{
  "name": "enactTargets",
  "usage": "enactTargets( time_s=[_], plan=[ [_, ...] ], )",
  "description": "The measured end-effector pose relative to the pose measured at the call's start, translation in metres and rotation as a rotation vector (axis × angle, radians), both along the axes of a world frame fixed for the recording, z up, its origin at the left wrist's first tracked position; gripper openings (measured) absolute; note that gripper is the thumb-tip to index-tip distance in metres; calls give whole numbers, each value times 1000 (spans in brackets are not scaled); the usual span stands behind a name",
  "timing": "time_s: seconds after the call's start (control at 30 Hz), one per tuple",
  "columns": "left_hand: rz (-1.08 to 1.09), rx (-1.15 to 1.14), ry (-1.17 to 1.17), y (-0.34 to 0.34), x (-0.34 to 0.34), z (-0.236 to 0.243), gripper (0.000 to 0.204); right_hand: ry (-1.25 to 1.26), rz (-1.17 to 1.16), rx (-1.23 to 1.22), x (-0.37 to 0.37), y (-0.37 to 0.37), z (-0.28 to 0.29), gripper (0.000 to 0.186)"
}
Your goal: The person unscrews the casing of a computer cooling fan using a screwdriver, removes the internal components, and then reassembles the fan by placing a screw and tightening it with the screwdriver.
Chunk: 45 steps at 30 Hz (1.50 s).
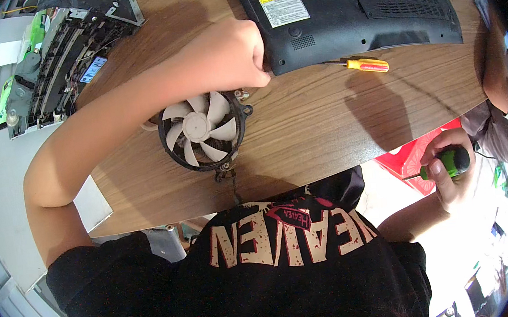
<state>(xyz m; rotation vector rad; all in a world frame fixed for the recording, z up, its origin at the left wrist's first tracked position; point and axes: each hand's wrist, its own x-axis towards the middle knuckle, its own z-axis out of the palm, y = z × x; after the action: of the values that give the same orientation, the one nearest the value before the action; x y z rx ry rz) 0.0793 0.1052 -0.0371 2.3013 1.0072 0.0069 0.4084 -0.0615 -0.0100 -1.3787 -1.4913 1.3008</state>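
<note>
A black laptop (339, 26) lies upside down at the far side of the table, its underside with labels and vents facing up. My left hand (236, 52) is closed in a fist against the laptop's near left corner; its fingertips are hidden. At the right, off the table's near edge, my right hand (452, 184) grips a screwdriver with a green and black handle (452, 161), its shaft pointing left. Under my left forearm sits a cooling fan (198, 130) with pale blades in a dark round frame.
A small yellow and red screwdriver (368, 65) lies by the laptop's near edge on the wooden table (306, 128). Opened machine parts (64, 61) stand at the far left. A red stool-like thing (412, 160) is below the table's right side. Another person's arm (495, 71) is at the right.
</note>
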Motion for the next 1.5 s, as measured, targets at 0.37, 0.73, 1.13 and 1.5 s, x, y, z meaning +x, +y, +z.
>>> enactTargets(
  time_s=[0.37, 0.73, 1.13, 1.5],
  plan=[
    [34, -164, 96, 18, -7, 5, 27, -42, -55, -33, 6, -16, -8, 26],
    [-38, -165, 87, 23, -12, -5, 24, -59, -73, 62, 9, -19, -23, 32],
    [296, -41, -97, -9, -119, 43, 17, -57, 25, 38, 0, -5, -6, 33],
    [583, 544, -18, -85, -144, -4, 15, -158, 395, -60, -117, 65, 43, 29]
  ],
)
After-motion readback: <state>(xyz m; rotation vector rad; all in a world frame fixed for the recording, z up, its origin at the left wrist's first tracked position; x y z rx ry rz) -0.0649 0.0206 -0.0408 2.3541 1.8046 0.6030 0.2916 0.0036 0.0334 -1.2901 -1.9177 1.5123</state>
